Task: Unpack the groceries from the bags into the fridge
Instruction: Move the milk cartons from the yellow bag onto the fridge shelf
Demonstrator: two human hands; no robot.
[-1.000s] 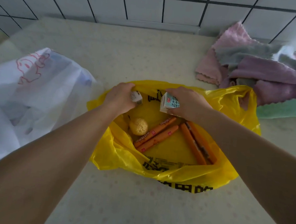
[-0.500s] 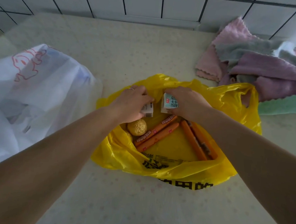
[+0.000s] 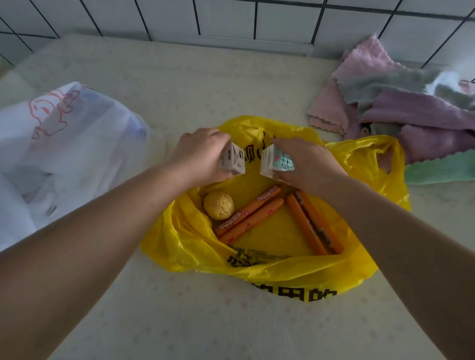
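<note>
An open yellow plastic bag (image 3: 347, 266) lies on the counter in front of me. My left hand (image 3: 201, 154) grips a small white carton (image 3: 233, 160) above the bag's far side. My right hand (image 3: 304, 164) holds a second small carton with a teal label (image 3: 275, 163), close beside the first. Inside the bag lie several orange wrapped sausages (image 3: 251, 216) and a round yellow ball-shaped item (image 3: 218, 205).
A white plastic bag with a red drawing (image 3: 46, 138) sits at the left. A heap of pink, purple, grey and green cloths (image 3: 428, 117) lies at the back right. A tiled wall (image 3: 247, 9) closes the counter's far edge.
Both hands have lifted a little with their cartons. My left hand's carton has turned and shows more of its side; the two cartons have drawn slightly apart.
</note>
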